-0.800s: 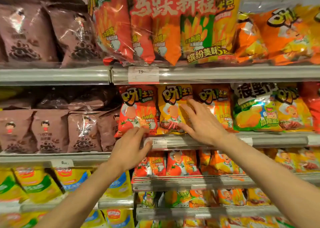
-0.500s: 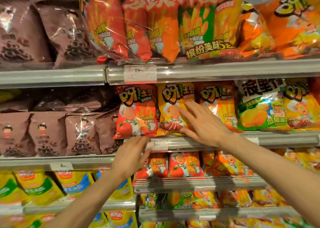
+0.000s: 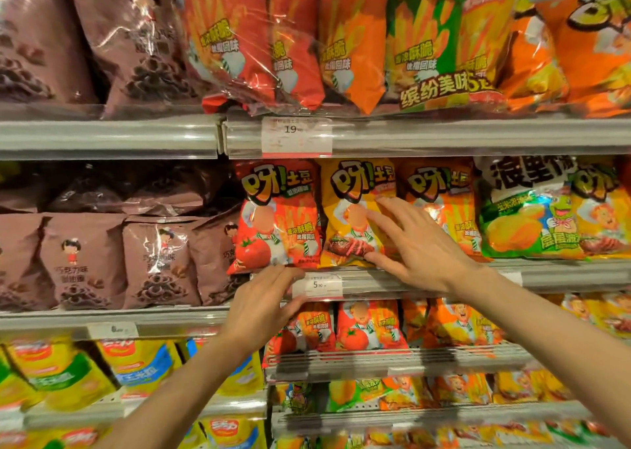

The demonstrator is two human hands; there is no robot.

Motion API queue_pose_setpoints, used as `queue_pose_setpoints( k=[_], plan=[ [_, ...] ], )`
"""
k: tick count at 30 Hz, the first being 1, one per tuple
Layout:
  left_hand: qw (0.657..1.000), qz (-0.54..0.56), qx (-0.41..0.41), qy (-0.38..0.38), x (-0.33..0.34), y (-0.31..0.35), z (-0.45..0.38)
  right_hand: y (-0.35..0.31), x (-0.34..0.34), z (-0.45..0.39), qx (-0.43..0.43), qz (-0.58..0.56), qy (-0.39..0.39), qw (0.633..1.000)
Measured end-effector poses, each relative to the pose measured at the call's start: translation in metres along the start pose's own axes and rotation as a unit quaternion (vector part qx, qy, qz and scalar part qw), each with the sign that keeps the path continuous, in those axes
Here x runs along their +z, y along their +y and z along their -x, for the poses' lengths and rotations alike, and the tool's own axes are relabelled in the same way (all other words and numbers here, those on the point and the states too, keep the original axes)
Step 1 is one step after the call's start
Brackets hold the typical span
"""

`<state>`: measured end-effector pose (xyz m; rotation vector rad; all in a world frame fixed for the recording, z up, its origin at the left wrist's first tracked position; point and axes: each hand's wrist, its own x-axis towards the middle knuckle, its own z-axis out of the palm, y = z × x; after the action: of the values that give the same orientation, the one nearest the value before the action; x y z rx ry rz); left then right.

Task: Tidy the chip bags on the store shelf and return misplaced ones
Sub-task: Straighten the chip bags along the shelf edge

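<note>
On the middle shelf (image 3: pixel 426 278) stand a red chip bag (image 3: pixel 278 213), a yellow chip bag (image 3: pixel 351 209) and an orange chip bag (image 3: pixel 440 203) side by side. My right hand (image 3: pixel 413 244) lies flat with straight, spread fingers on the lower front of the yellow bag. My left hand (image 3: pixel 263 302) reaches up with straight fingers to the shelf edge just under the red bag, next to the price tag (image 3: pixel 317 285). A green chip bag (image 3: pixel 526 209) of another brand stands right of the orange one.
Brown snack bags (image 3: pixel 85 261) fill the shelf to the left. A large multi-pack of chips (image 3: pixel 341 39) sits on the top shelf. Smaller red and orange bags (image 3: pixel 372 325) line the shelf below, and yellow bags (image 3: pixel 68 370) sit at lower left.
My right hand has slid slightly down and left over the yellow bag. My left hand has stayed at the shelf edge under the red bag. The camera has tilted a little.
</note>
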<state>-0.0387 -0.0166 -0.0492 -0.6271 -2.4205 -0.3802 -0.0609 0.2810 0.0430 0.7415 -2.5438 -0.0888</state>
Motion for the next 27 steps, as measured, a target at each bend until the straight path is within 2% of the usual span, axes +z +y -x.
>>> queue_pose_setpoints(
  k=[4,10,12,14,17,19,22,27],
  plan=[
    [0.999,0.022,0.018,0.02,0.004,-0.004,0.002,-0.013,-0.003,-0.016,0.002,-0.013,0.035,0.999],
    [0.999,0.039,0.005,0.002,0.003,-0.005,0.001,-0.061,-0.016,-0.063,0.0,-0.026,0.085,0.996],
    [0.999,0.041,0.001,-0.002,0.003,-0.006,0.001,-0.077,-0.019,-0.08,0.03,-0.05,0.054,0.997],
    [0.999,0.048,-0.005,-0.01,0.003,-0.006,0.001,-0.085,-0.021,-0.097,0.089,-0.088,-0.021,0.992],
    [0.998,0.058,-0.009,-0.02,0.002,-0.007,0.0,-0.088,-0.025,-0.117,0.162,-0.168,-0.123,0.965],
    [0.998,0.058,-0.012,-0.023,0.002,-0.006,-0.001,-0.088,-0.024,-0.123,0.188,-0.223,-0.147,0.945],
    [0.998,0.058,-0.017,-0.028,0.001,-0.005,-0.001,-0.09,-0.016,-0.121,0.203,-0.301,-0.126,0.923],
    [0.998,0.056,-0.021,-0.03,0.001,-0.004,-0.001,-0.093,-0.006,-0.108,0.173,-0.374,-0.019,0.911]
  ],
)
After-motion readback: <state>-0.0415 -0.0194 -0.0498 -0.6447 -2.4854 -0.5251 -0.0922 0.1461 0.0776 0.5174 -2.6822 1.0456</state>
